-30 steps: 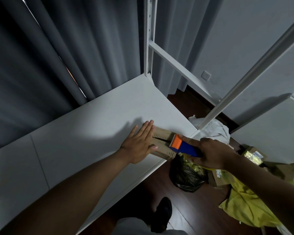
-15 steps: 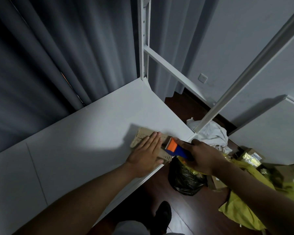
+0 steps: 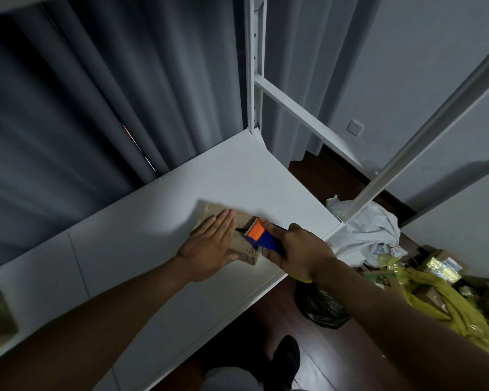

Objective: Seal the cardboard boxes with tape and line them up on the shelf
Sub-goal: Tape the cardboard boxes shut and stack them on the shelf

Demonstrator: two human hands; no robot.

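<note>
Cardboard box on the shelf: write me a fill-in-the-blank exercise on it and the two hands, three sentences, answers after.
1. The left hand lies flat on top of the cardboard ____.
2. The right hand grips a tape dispenser whose front part is ____ and whose handle is blue.
3. The cardboard box rests on a ____ shelf, near its front edge.

Missing words: box; orange; white

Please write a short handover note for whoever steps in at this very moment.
Left hand: flat, fingers straight, pressing on the cardboard box.
Right hand: grips the blue and orange tape dispenser, its toothed edge on the box top.
The box lies near the front edge of the white shelf.
Done: box placed on the shelf, taping under way.
Left: finish the strip, line it up, seal any other boxes.
</note>
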